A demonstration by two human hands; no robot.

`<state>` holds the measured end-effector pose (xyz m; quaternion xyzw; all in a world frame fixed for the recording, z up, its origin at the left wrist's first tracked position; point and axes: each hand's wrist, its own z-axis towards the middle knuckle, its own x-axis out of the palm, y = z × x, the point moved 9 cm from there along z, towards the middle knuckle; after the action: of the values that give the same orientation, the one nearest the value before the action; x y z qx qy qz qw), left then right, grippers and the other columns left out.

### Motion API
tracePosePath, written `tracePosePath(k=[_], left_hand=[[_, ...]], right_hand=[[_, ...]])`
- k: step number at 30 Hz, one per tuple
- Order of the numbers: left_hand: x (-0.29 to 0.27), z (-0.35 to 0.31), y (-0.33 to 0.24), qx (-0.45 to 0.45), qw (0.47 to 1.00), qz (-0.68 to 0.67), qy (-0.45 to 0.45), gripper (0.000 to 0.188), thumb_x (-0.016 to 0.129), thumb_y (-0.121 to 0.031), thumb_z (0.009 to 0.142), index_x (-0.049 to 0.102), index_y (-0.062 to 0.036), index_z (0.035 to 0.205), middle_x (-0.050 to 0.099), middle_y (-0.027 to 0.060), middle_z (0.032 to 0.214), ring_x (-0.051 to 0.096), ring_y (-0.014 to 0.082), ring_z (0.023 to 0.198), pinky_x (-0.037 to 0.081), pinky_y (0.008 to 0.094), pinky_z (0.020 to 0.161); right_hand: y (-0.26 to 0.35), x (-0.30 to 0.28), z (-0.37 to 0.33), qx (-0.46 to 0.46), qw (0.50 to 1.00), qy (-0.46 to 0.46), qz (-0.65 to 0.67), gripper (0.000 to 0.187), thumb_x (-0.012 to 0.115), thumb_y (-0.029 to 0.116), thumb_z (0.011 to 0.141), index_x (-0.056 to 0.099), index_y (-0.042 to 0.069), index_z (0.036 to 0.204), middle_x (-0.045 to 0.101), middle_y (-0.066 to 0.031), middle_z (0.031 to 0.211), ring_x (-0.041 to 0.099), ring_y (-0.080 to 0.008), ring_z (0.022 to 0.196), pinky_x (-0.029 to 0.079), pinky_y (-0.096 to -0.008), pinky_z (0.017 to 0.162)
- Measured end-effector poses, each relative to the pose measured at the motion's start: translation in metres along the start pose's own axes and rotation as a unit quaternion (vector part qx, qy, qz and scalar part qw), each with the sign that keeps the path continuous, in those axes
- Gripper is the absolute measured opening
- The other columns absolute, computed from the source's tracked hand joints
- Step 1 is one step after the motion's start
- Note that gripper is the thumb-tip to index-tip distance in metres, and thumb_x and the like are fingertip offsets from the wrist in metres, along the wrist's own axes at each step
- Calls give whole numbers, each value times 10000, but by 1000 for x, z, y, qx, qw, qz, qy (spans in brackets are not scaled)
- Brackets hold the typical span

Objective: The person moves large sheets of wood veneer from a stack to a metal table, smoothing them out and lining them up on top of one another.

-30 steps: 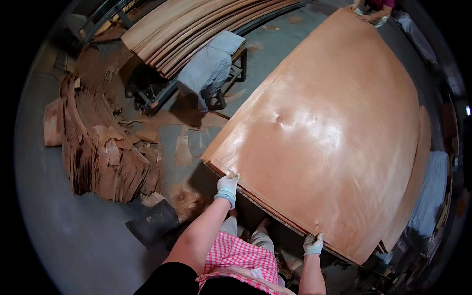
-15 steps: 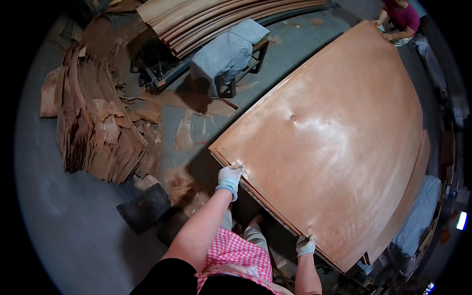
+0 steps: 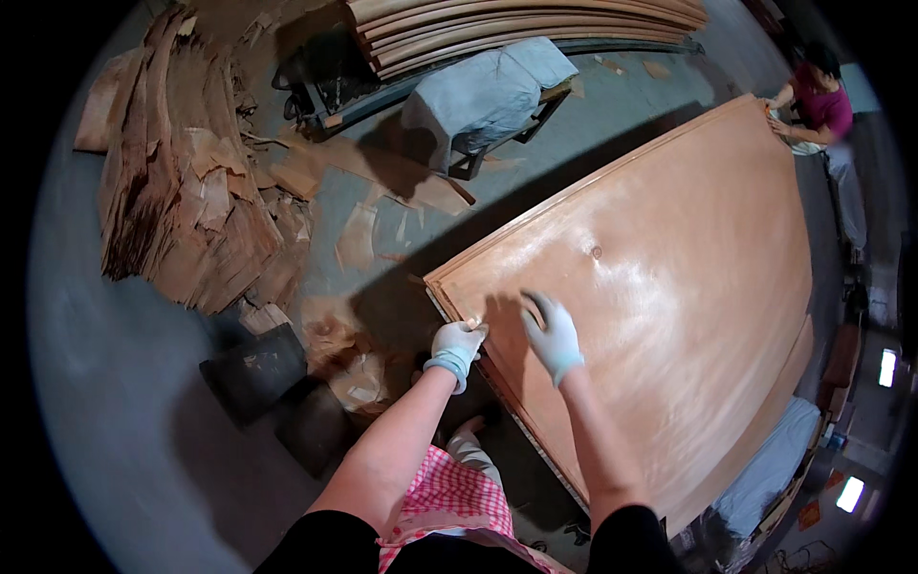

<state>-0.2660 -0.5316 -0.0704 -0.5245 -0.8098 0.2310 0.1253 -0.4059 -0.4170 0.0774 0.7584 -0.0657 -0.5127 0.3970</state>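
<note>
Now that the right hand (image 3: pixel 551 335) has left the edge and hovers, fingers parted, over the wood sheet (image 3: pixel 665 287) ahead, only the left hand (image 3: pixel 459 342) (clamped on its edge) grips the near end.

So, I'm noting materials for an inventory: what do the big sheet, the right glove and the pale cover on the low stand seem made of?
Big sheet: wood, likely veneer or plywood, with a satin sheen; a knot and bright reflections show.
Right glove: probably knit fabric, matte, pale and close-fitting.
Pale cover: cloth or plastic, unclear which; dull, draped in folds.
</note>
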Motion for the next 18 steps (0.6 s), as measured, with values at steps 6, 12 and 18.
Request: tracePosePath(k=[6,12,18], left_hand=[[-6,13,0,102,987,118,-28,346,726,-346,875,716,-1,867,691,82,723,628,185,578,531,349,561],[-13,-16,-20,116,977,176,-38,400,672,-434,858,727,-42,911,687,214,860,669,380,792,512,445,723],[-31,-45,-22,138,974,149,-97,405,727,-426,830,713,-57,998,699,197,913,673,346,833,515,441,741]], right_hand=[[29,66,108,-205,914,120,-328,441,540,91,848,608,154,1279,570,-120,1327,517,-303,1260,253,-447,1189],[33,62,114,-186,887,144,-396,270,578,102,818,734,188,1021,649,-62,1125,555,-237,1195,190,-460,1218],[35,35,101,-223,923,113,-294,172,609,98,793,714,140,923,649,-62,1163,532,-239,1244,195,-475,1211]])
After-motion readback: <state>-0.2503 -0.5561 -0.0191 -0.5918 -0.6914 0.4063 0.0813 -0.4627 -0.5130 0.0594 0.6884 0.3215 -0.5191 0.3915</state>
